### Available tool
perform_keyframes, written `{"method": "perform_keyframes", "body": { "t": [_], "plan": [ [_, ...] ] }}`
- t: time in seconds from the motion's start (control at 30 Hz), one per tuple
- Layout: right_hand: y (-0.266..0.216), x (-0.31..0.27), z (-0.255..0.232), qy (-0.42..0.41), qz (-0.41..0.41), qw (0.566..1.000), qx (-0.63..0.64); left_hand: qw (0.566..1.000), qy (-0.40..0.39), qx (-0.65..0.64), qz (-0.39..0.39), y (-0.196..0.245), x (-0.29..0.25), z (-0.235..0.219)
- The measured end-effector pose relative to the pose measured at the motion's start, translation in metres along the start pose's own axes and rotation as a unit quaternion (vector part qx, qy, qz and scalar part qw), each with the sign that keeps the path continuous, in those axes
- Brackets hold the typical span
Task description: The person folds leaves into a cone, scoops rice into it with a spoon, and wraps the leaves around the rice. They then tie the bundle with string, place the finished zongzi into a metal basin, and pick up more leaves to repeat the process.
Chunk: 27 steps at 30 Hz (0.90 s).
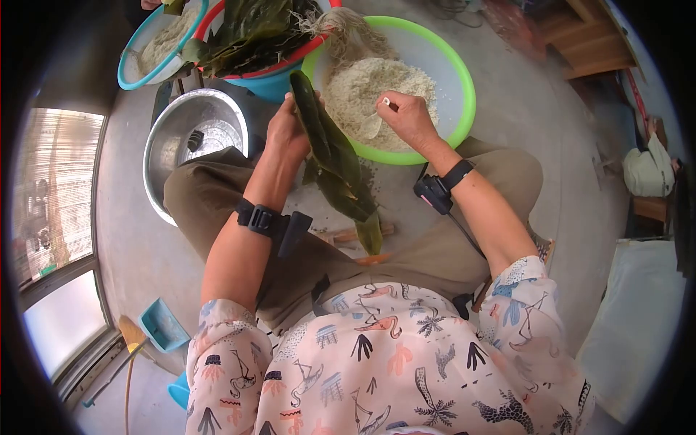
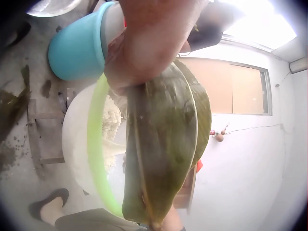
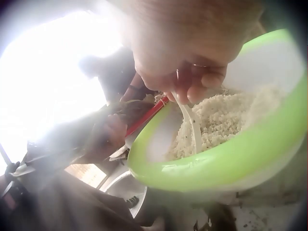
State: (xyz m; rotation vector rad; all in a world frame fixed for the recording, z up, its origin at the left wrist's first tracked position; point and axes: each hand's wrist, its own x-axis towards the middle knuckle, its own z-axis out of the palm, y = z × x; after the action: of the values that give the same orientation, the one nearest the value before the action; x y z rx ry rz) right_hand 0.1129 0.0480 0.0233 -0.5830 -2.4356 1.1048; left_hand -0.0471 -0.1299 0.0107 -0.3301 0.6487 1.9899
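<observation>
While the left hand (image 1: 285, 134) curls around long green leaves (image 1: 336, 163), gripping them over the lap beside the green basin (image 1: 464, 80), the right hand (image 1: 407, 119) pinches a white spoon (image 1: 373, 125); its bowl dips into the rice (image 1: 377, 87) (heaped in that basin). A steel bowl (image 1: 168, 138) sits left of the knees; a blue-rimmed bowl (image 1: 129, 65) holds more rice.

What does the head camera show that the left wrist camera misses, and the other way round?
Only the head view shows the right hand holding a white spoon over the rice, the steel basin, and a red-rimmed bowl of leaves. Only the left wrist view shows a white wall and window behind. Both show the left hand gripping long green leaves beside the green-rimmed bowl.
</observation>
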Motion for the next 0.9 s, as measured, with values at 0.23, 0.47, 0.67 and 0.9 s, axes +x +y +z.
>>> {"method": "perform_keyframes", "body": {
  "t": [0.23, 0.47, 0.67, 0.9],
  "plan": [
    [0.009, 0.029, 0.030, 0.016, 0.103, 0.992, 0.071, 0.999, 0.032, 0.018, 0.003, -0.001, -0.001, 0.001],
    [0.011, 0.037, 0.007, 0.051, 0.081, 0.984, 0.147, 0.999, 0.031, 0.025, 0.011, -0.001, 0.001, 0.001],
    [0.009, 0.009, -0.027, 0.037, 0.094, 0.992, 0.078, 1.000, 0.017, 0.023, 0.010, -0.002, 0.002, -0.001],
    [0.021, 0.011, -0.014, 0.063, 0.048, 0.997, 0.022, 1.000, 0.004, 0.013, 0.000, -0.003, 0.003, -0.002]
  ]
}}
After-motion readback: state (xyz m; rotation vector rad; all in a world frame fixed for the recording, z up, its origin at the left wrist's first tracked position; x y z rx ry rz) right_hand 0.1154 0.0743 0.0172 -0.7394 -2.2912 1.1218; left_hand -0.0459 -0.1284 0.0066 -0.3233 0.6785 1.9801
